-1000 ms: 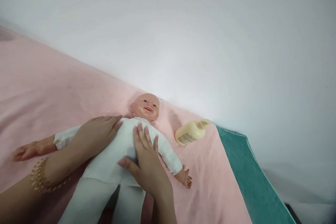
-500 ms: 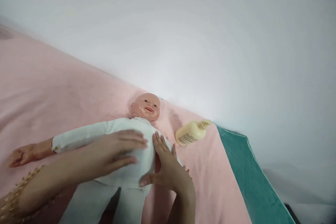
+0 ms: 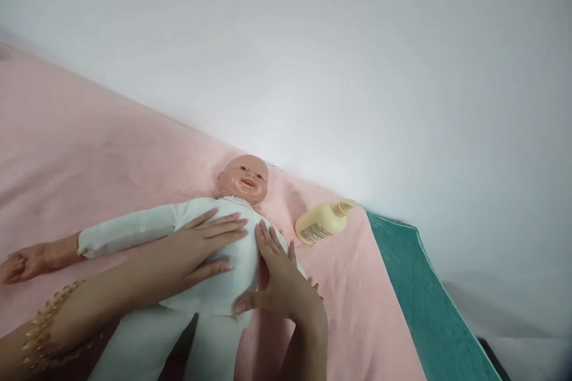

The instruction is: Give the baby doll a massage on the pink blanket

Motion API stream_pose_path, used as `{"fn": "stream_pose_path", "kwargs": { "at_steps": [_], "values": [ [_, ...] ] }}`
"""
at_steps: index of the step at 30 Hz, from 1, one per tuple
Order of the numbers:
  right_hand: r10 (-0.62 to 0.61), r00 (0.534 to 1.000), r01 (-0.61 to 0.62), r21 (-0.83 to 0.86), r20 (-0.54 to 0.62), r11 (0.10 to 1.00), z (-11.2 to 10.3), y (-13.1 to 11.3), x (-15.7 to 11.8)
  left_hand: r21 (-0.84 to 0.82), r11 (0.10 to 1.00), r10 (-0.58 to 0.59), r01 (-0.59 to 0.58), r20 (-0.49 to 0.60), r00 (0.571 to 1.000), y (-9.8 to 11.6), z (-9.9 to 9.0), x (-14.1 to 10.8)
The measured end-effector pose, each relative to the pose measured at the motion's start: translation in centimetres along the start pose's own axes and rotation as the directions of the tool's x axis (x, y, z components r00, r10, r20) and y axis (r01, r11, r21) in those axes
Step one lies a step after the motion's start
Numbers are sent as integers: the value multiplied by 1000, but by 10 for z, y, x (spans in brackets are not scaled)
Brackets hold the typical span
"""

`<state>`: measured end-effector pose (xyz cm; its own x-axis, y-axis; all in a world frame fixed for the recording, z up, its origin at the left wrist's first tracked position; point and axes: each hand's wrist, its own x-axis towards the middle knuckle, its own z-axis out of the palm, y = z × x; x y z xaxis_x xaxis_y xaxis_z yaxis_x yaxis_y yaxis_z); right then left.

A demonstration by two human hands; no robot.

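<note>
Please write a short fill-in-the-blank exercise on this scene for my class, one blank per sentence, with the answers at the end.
1. The doll lies face up on its ____.
2. The cloth under the doll is coloured ____.
3. The person's bracelet is worn on the ____ wrist.
4. The right hand is nearer than the left hand to the pale yellow ____ with a pump top.

Missing words: back; pink; left; bottle.

The doll's head (image 3: 243, 178) looks like glossy plastic, its body (image 3: 245, 256) matt cloth, the bottle (image 3: 322, 220) smooth plastic.
</note>
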<state>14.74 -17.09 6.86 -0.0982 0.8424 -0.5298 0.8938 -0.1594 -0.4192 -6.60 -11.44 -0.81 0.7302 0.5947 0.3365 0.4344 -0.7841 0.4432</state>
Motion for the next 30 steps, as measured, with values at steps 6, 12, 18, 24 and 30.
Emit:
{"fn": "stream_pose_path", "kwargs": {
  "at_steps": [6,12,18,24,30],
  "values": [
    [-14,1000,14,-2,13,1000,0,1,1,90,986,-134,143,-96,986,-9,19,0],
    [-19,1000,19,-11,4,1000,0,1,1,25,986,-162,167,-143,976,-3,10,4],
    [-33,999,33,1,15,999,1,2,1,35,935,-339,353,-196,920,-8,5,6],
    [-169,985,169,12,-35,986,6,-11,-8,150,902,-364,406,-245,899,-22,14,2],
    [-537,843,538,2,30,843,32,-40,-17,262,917,-264,301,-166,950,-42,5,-2]
  ]
}}
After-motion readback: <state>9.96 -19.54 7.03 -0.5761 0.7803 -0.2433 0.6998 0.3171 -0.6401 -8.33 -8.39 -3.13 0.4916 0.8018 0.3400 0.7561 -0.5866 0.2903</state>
